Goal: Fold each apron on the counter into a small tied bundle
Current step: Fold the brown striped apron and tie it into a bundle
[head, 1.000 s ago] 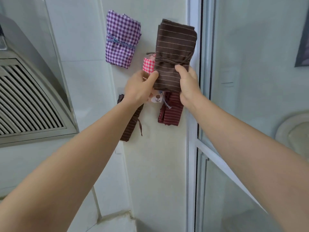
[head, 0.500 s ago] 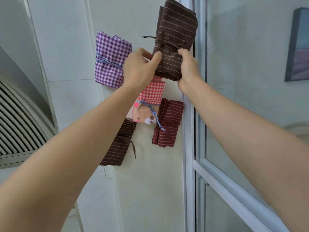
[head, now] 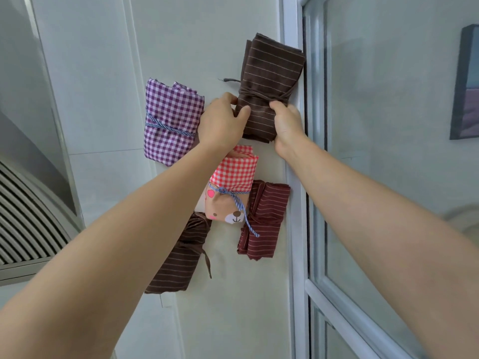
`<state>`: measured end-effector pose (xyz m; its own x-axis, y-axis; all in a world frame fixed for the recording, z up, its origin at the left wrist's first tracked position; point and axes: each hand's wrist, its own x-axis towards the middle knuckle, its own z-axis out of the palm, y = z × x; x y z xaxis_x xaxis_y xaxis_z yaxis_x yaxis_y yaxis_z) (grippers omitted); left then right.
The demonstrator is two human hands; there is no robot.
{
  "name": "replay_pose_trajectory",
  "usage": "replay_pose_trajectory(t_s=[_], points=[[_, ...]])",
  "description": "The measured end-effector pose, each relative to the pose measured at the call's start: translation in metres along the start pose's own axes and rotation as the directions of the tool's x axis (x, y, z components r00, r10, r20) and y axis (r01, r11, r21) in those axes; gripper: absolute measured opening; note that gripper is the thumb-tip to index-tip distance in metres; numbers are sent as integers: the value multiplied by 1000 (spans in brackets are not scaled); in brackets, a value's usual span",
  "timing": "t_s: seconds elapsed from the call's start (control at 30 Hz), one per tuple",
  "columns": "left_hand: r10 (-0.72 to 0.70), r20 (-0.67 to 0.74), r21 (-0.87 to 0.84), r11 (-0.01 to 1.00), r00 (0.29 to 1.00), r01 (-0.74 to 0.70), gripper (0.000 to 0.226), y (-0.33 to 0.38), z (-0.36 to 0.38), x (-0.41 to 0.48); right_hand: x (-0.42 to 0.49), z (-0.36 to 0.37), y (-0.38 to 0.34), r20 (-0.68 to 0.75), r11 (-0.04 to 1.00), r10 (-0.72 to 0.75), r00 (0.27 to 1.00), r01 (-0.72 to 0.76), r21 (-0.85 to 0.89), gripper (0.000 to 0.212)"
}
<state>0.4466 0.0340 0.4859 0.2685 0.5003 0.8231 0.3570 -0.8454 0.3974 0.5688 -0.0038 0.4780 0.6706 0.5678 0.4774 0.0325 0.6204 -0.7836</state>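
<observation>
Two bare forearms reach up from the bottom corners. The left hand [head: 220,125] grasps the lower left side of a dark brown striped apron bundle [head: 269,73], thumb on its front and fingers curled round its edge. The right hand [head: 286,125] clasps the lower right side, fingers hooked at the tie [head: 261,93] wound round the bundle's middle. The bundle stands upright against the tiled wall [head: 103,99], at the wall's right edge and touching the white door frame [head: 294,177].

Four more tied bundles hang on the wall. A purple gingham bundle [head: 168,120] is just left of the left hand. A red gingham bundle with a bear print [head: 234,169] is below the hands. A maroon striped bundle [head: 264,221] is lower right by the frame, and a second brown striped bundle [head: 178,260] is lower left, partly behind the left forearm.

A range hood [head: 23,229] sits at the left edge. Glass panes [head: 388,125] and a framed picture [head: 466,84] lie to the right.
</observation>
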Motion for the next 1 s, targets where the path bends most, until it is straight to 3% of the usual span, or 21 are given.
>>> replay_pose_trajectory(t_s=[0.2, 0.37, 0.83, 1.0], points=[[51, -82, 25, 998, 995, -49, 45, 1, 5, 8, 4, 1, -1, 24, 997, -66, 998, 67, -34, 28], [31, -58, 37, 999, 998, -29, 42, 3, 8, 9, 1, -5, -2, 43, 999, -6, 999, 8, -31, 24], [4, -32, 162, 987, 999, 1, 35, 6, 7, -11, -29, -21, 21, 51, 982, 148, 988, -140, -125, 42], [45, -113, 210, 977, 993, -21, 35, 15, 4, -28, -44, -30, 22, 33, 980, 94, 995, -86, -178, 24]])
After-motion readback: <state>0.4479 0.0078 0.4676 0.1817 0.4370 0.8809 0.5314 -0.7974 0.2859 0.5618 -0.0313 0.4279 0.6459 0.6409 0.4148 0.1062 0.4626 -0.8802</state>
